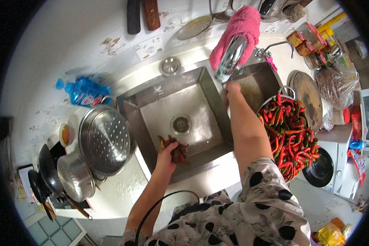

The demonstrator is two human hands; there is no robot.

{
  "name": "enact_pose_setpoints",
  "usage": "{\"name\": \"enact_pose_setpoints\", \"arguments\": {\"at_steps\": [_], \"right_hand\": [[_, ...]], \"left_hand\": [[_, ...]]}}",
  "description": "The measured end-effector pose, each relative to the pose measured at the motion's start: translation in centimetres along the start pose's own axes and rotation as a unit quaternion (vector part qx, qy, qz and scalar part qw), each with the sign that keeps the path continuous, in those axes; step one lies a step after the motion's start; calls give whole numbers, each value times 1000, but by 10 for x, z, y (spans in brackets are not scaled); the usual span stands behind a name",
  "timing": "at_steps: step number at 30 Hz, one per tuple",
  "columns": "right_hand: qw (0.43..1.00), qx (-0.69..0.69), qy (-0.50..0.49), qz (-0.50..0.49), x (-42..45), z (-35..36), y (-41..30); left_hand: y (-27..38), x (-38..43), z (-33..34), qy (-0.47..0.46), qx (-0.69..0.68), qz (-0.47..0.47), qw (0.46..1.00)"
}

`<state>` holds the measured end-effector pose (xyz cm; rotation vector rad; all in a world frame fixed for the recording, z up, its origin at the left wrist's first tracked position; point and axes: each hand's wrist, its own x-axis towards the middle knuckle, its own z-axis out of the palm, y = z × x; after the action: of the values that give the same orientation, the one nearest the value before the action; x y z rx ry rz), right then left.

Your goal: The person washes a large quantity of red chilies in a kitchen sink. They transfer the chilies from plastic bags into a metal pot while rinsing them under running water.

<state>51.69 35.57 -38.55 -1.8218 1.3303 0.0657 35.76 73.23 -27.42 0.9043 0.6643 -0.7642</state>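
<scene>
My left hand (168, 155) is closed around a bunch of red and green chili peppers (180, 151), over the near left part of the large stainless steel sink basin (184, 104). Below the spout of the chrome faucet (230, 60), at the divider between the two basins, is my right hand (233, 88); its fingers are partly hidden, so I cannot tell whether it grips anything. A pink towel (247, 24) is wrapped around the faucet. Right of my right forearm, a metal pot (268, 100) with a loop handle is heaped with red and green chili peppers (287, 132).
A steamer pot with a perforated insert (106, 141), a saucepan (75, 176) and a blue detergent bottle (87, 91) stand left of the sink. At the right are a small basin (252, 83), a round wooden cutting board (307, 97), jars (310, 38) and a black pan (319, 169).
</scene>
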Motion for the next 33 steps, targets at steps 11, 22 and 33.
{"name": "enact_pose_setpoints", "arguments": {"at_steps": [11,22,33], "right_hand": [[873,135,-19,-468,-306,-24,39],[736,-205,-105,-637,-425,-47,65],[775,21,-150,-613,-444,-71,72]], "left_hand": [[4,-18,-26,-54,-21,25,998],[10,-55,-34,-101,-38,-7,994],[10,-86,-25,-145,-97,3,985]]}}
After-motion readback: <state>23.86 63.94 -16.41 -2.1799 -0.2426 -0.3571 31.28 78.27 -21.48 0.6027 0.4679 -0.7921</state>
